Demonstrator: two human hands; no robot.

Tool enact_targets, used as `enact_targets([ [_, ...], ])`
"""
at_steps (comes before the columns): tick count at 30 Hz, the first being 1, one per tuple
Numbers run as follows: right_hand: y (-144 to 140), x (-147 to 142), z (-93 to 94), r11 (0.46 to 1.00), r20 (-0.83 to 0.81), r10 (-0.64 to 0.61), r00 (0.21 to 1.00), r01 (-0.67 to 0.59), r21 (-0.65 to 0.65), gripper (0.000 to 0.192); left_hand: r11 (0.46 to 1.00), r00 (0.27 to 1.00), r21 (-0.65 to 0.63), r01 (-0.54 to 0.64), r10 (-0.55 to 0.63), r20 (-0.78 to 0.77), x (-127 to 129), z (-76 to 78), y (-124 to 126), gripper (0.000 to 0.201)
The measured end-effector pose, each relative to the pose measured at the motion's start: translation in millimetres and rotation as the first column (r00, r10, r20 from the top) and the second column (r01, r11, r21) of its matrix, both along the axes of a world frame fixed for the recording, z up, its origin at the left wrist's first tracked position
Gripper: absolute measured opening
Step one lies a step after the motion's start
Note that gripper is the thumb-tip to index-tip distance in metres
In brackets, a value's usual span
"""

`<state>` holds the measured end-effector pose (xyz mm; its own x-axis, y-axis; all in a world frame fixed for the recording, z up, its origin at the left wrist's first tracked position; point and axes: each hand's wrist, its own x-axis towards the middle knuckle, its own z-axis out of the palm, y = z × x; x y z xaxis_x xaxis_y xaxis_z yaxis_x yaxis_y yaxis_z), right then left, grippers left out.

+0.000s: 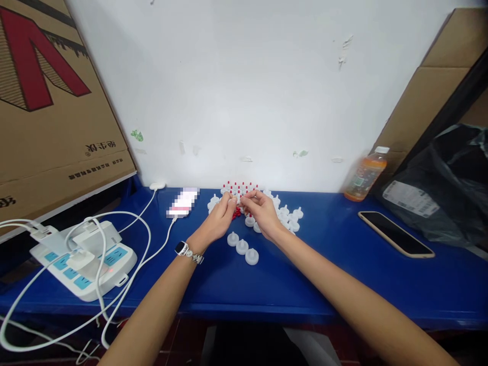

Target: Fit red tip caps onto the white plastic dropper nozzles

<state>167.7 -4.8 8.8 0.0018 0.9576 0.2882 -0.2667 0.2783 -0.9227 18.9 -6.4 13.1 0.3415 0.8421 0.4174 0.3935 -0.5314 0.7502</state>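
My left hand point(221, 217) is closed in a pinch, thumb against fingers, over the small parts in the middle of the table. Close beside it, my right hand point(264, 212) also pinches, its fingertips almost meeting the left ones. What sits between the fingertips is too small to make out. Below the hands, loose red tips point(236, 212) lie in a little pile. Three white nozzle caps point(242, 247) form a slanted row nearer to me. More white nozzle caps point(293, 224) spread to the right, partly behind my right hand. Behind both hands stand several red-tipped nozzle caps point(235, 188).
On the left are a white power strip point(109, 277) with looping cables and a plugged-in phone point(183, 202), its screen blurred. To the right lie another phone point(394, 234), an orange drink bottle point(366, 175) and a dark plastic bag point(438, 188). The wall point(244, 91) rises behind the table.
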Motion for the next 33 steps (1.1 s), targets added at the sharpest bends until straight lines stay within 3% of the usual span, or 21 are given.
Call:
enact_targets([
  [6,-5,3,2.9,0.983,0.28,-0.002,0.96,-0.05,0.179,0.042,0.997,0.999,0.068,-0.043,0.041,0.028,0,4.3,-2,0.032],
  [11,-13,6,7.1,0.956,0.549,-0.074,0.833,-0.098,0.277,0.041,0.994,0.998,0.098,-0.056,0.053,0.027,-3,4.8,-2,0.035],
  [15,-17,7,10.0,0.943,0.656,-0.108,0.747,-0.132,0.305,0.039,0.99,0.995,0.111,-0.089,0.083,0.061,2,3.1,-3,0.036],
  [21,-16,3,7.3,0.925,0.622,-0.117,0.775,-0.142,0.351,0.038,0.982,0.975,0.108,-0.153,0.132,0.181,12,-0.6,-3,0.035],
  [25,-11,7,6.7,0.932,0.641,-0.134,0.755,-0.124,0.341,0.038,0.992,0.99,0.081,-0.094,0.084,0.111,7,0.0,1,0.038],
  [28,-6,14,8.0,0.932,0.628,-0.216,0.747,-0.034,0.361,0.039,0.999,0.999,0.03,-0.022,0.021,0.036,2,1.2,4,0.036],
  [30,-4,18,8.3,0.932,0.576,-0.246,0.78,0.027,0.362,0.037,1.0,1.0,-0.003,0.02,-0.02,0.012,0,1.4,5,0.036],
  [33,-1,17,6.7,0.951,0.485,-0.151,0.862,-0.007,0.308,0.029,1.0,1.0,-0.008,0.015,-0.015,0.023,0,1.1,4,0.037],
])
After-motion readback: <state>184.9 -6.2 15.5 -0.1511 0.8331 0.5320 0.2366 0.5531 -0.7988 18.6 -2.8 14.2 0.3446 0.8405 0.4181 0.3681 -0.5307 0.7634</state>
